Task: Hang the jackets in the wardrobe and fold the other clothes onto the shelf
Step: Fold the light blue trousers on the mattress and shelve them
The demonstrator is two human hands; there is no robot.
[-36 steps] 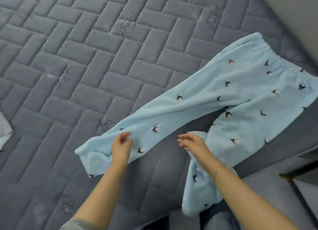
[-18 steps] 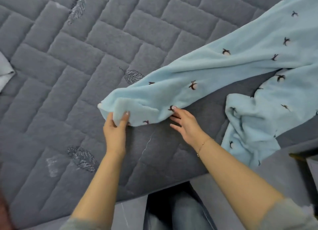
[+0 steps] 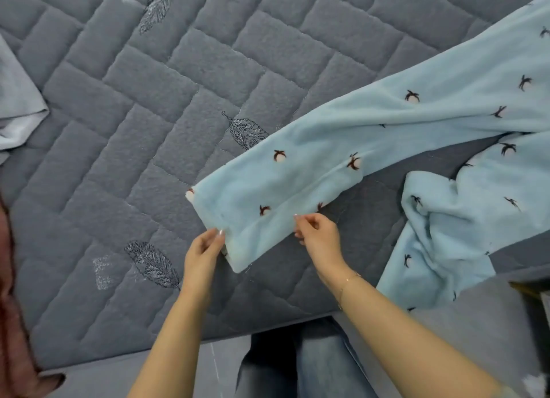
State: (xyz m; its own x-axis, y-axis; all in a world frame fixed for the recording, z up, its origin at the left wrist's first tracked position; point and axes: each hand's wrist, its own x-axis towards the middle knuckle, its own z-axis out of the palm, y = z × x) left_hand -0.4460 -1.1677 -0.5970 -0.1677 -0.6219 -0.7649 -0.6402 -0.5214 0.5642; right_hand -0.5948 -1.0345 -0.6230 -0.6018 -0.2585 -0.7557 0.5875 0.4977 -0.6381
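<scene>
Risk, as judged: the trousers are of soft fleece, and only the hem of one leg is held. If that leg is carried across under uneven tension, it may twist or slip from the pinch, and the fold would be set crooked. The second leg lies bunched at the bed edge and partly overhangs it; it may be dragged off when the first leg is pulled.

Nearest the bed edge, the left hand is seen at the hem corner, thumb and fingers closed in a pinch on the fleece. Just beside it, the right hand pinches the same leg's near edge with curled fingers.

Beyond the fingers, the held leg runs away from the bed edge toward the waist. A pale cloth lies well apart, further in.
</scene>
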